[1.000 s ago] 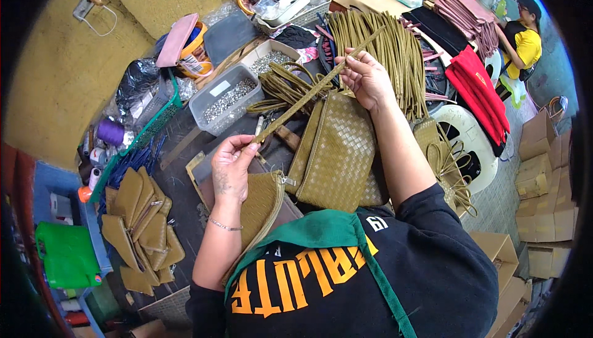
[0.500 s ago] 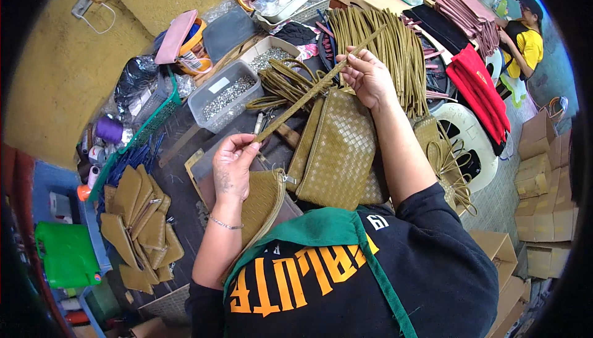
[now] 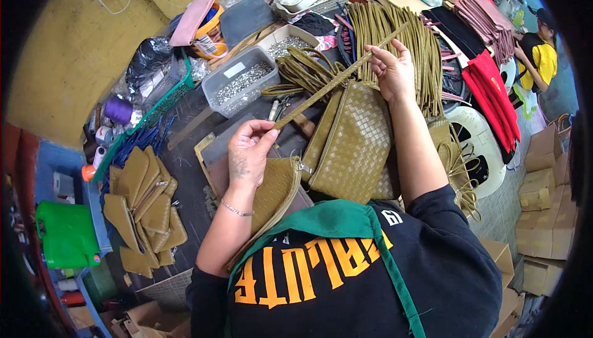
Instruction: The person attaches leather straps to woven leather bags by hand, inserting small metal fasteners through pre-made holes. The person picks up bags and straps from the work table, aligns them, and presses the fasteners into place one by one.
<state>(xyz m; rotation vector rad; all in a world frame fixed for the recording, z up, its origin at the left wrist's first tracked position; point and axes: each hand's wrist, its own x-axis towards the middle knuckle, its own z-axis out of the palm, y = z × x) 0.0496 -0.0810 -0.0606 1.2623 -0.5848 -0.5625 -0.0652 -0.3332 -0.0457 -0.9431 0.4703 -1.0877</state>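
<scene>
A long, narrow olive-brown strap [image 3: 336,81] stretches slantwise between my two hands. My left hand [image 3: 247,156] pinches its near end between thumb and fingers. Toward the far end, my right hand [image 3: 393,74] grips the strap, index finger raised and a free length reaching past it. Beneath it lie woven olive pouches [image 3: 353,143], next to my right forearm. Another olive pouch [image 3: 272,187] with a zipper rests against my apron by my left wrist. A looped bundle of olive straps [image 3: 302,72] sits behind the held strap, and a thick row of straps [image 3: 395,48] lies beyond my right hand.
Clear plastic bins of small metal parts [image 3: 239,85] stand behind. Small olive pouches [image 3: 145,208] are piled at left near a green basket [image 3: 157,106]. A white plastic chair [image 3: 485,153], red fabric [image 3: 491,100] and cardboard boxes [image 3: 543,214] are at right. Another person [image 3: 543,60] is far right.
The whole view has shifted, so the scene sits slightly farther right and lower. Both hands still hold the strap in nearly the same pose; the right index finger is lifted more.
</scene>
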